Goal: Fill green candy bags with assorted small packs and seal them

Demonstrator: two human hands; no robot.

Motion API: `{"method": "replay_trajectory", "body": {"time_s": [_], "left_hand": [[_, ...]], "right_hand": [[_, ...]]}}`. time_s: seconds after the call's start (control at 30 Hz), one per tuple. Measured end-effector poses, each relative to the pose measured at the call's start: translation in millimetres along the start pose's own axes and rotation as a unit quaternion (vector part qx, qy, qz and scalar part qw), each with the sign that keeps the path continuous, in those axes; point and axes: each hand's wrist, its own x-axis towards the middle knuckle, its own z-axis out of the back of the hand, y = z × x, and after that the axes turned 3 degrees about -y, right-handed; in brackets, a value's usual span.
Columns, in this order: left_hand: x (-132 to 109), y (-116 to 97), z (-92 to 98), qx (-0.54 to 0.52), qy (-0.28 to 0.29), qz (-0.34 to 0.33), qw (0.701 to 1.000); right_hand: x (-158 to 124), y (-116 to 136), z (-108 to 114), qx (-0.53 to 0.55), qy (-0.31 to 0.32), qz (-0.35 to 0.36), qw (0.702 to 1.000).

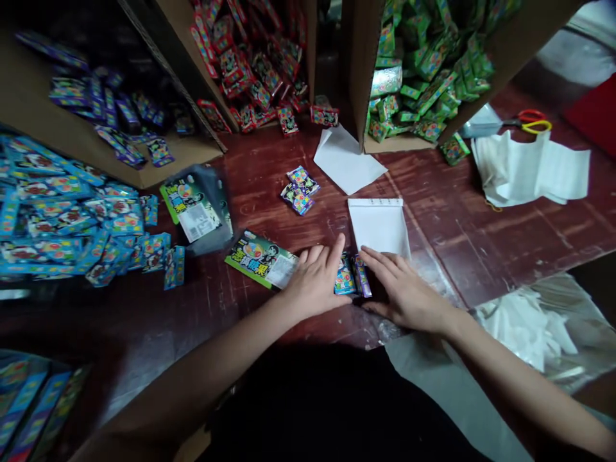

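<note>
The person's left hand lies low over the table, back upward, its fingers extended forward and its thumb stretched to the right. The right hand faces it from the other side, its fingers slightly bent and pointing to the left hand. Both hands are unclosed, and both forearms come from the lower corners of the view. In the gap between them are a small light-blue printed carton packet and, just beside it, a narrow purple printed packet. The left thumb is at the near edge of the blue one, and the right fingertips are by the far end of the purple one; how firmly they press, one cannot tell. A green and black printed card has its right end hidden by the left hand.

The table is dark red, with scratched wood. Beyond the hands lie a white paper pad and a small group of purple-edged packets. Farther away stand cardboard boxes with purple, red and green packets. At the left is a heap of light-blue packets; at the right, scissors with red and yellow handles.
</note>
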Motion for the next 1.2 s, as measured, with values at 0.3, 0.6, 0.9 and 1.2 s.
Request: {"method": "replay_trajectory", "body": {"time_s": [0.3, 0.6, 0.9, 1.2], "left_hand": [[-14.5, -8.9, 6.0, -0.056, 0.015, -0.015, 0.998], [-19.8, -4.5, -0.1, 0.009, 0.035, -0.008, 0.999], [-15.2, -16.5, 2.5, -0.013, -0.047, 0.060, 0.997], [0.3, -17.0, -1.3, -0.013, 0.033, -0.004, 0.999]], "right_hand": [[-11.0, -4.2, 13.5, 0.081, 0.005, -0.002, 0.997], [23.1, -20.2, 7.7, 0.040, 0.067, 0.076, 0.994], [18.5, -37.1, 32.9, 0.097, 0.013, 0.017, 0.995], [13.7, -85.5, 61.4, 0.013, -0.137, -0.041, 0.990]]}}
